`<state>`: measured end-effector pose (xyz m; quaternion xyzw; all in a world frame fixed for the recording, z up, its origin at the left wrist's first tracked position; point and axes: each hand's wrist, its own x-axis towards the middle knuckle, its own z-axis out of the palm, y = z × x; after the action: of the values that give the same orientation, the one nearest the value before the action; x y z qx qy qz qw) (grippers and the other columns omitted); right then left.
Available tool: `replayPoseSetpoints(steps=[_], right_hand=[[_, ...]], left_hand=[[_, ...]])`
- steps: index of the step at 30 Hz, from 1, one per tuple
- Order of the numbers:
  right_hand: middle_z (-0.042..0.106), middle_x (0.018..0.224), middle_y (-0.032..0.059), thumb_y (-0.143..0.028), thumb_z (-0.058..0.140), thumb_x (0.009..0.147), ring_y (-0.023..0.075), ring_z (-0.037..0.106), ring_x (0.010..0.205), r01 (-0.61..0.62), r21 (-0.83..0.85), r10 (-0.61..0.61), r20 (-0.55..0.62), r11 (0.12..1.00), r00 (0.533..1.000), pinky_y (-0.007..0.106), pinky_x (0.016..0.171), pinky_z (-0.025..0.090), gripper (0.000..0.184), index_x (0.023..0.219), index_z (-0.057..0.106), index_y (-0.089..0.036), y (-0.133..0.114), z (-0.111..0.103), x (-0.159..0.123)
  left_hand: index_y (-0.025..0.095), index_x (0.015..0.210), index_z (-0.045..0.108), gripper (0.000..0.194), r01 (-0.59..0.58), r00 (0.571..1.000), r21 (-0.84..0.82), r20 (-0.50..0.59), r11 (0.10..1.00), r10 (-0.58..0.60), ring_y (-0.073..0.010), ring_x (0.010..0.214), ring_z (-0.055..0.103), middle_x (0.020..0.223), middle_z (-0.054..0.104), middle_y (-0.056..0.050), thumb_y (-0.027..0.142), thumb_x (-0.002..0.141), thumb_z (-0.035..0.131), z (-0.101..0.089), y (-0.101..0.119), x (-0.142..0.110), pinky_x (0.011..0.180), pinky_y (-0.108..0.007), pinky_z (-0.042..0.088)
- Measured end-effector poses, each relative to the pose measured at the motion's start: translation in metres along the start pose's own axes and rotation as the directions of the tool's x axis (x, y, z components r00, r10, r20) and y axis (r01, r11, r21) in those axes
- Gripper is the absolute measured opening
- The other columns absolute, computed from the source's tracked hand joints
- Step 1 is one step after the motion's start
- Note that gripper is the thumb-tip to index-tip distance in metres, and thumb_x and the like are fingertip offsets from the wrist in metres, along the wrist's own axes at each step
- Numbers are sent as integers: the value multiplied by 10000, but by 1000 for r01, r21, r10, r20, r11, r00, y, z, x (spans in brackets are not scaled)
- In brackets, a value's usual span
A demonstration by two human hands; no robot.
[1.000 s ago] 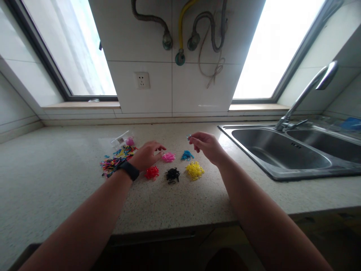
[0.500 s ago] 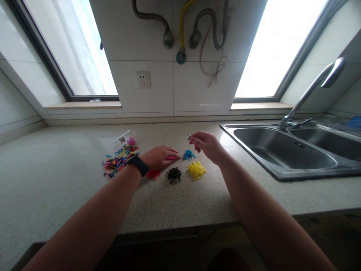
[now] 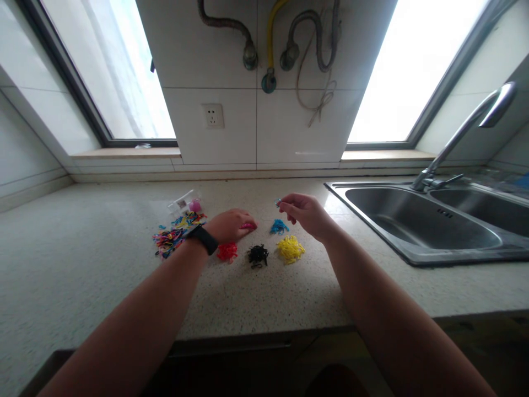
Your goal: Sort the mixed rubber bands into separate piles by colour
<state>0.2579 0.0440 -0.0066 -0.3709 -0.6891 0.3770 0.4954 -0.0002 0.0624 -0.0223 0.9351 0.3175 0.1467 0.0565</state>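
Note:
My left hand (image 3: 231,225), with a dark watch on its wrist, is low over the counter. Its fingers are curled around bright pink loop-shaped pieces (image 3: 248,226); how many is hidden. My right hand (image 3: 303,210) is raised behind the small blue pile (image 3: 279,226), pinching a tiny pale-blue piece (image 3: 278,203) between thumb and fingertips. In front lie a red pile (image 3: 227,252), a black pile (image 3: 258,254) and a yellow pile (image 3: 290,249) of similar small pieces. A mixed multicoloured heap (image 3: 169,238) is partly behind my left wrist.
A clear plastic bag or pack (image 3: 182,203) and a pink round item (image 3: 195,205) lie behind the mixed heap. On the right, a steel double sink (image 3: 407,255) with a tall faucet (image 3: 463,129) is set into the speckled counter (image 3: 264,309).
My left hand has drawn back slightly and its outstretched fingers have curled in around the pink pieces. More of the red pile shows. My right hand keeps its pinch, and the view has shifted a little.

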Motion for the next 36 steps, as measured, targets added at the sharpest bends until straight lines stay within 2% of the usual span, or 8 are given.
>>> replayPoseSetpoints(steps=[7, 12, 18, 22, 32, 36], right_hand=[[663, 717, 17, -385, 722, 822, 97, 522, 541, -3, -20, 3, 2, 1000, 1000, 248, 451, 402, 171, 857, 737, -218, 0, -1, 0], [673, 729, 22, -409, 719, 823, 98, 518, 542, -5, -29, 5, 2, 1000, 1000, 255, 453, 405, 193, 861, 738, -221, 0, -1, 0], [671, 729, 19, -413, 724, 821, 97, 516, 538, -7, -16, 7, -5, 1000, 1000, 257, 457, 414, 190, 842, 728, -224, -1, -2, 0], [671, 734, 21, -390, 718, 825, 96, 517, 536, -5, -2, 5, -3, 1000, 1000, 258, 452, 403, 167, 829, 726, -223, -3, -2, -1], [673, 735, 25, -402, 727, 825, 102, 523, 542, -7, -24, 7, 1, 1000, 1000, 261, 455, 400, 188, 859, 738, -218, 0, -2, -1], [668, 730, 23, -404, 723, 828, 99, 526, 542, -5, -34, 5, 8, 999, 1000, 251, 449, 397, 198, 870, 736, -210, 1, -2, -1]], left_hand=[[229, 1112, 749, 276, 30, 999, 38, 12, 999, -31, -220, 988, 643, 1059, 715, -87, 320, 957, 540, -4, -5, -6, 929, -351, 464], [244, 1239, 705, 362, 64, 998, 12, 13, 998, -64, -226, 1045, 631, 1128, 699, -92, 388, 983, 493, -12, -3, -12, 962, -361, 449], [190, 1241, 685, 355, 106, 992, -9, -72, 994, -106, -223, 1082, 617, 1139, 694, -107, 227, 971, 458, -19, -4, -16, 999, -368, 437], [169, 1195, 698, 318, 158, 984, -29, -76, 987, -159, -214, 1000, 634, 1100, 692, -115, 222, 940, 514, -20, -9, -20, 934, -353, 470], [217, 1108, 760, 288, 96, 995, -41, 2, 995, -96, -210, 927, 626, 992, 675, -88, 374, 941, 585, -18, -3, -20, 865, -321, 457], [218, 1171, 745, 324, 67, 998, -41, 12, 997, -67, -216, 963, 630, 1030, 675, -97, 382, 956, 567, -15, -2, -19, 890, -328, 453]])
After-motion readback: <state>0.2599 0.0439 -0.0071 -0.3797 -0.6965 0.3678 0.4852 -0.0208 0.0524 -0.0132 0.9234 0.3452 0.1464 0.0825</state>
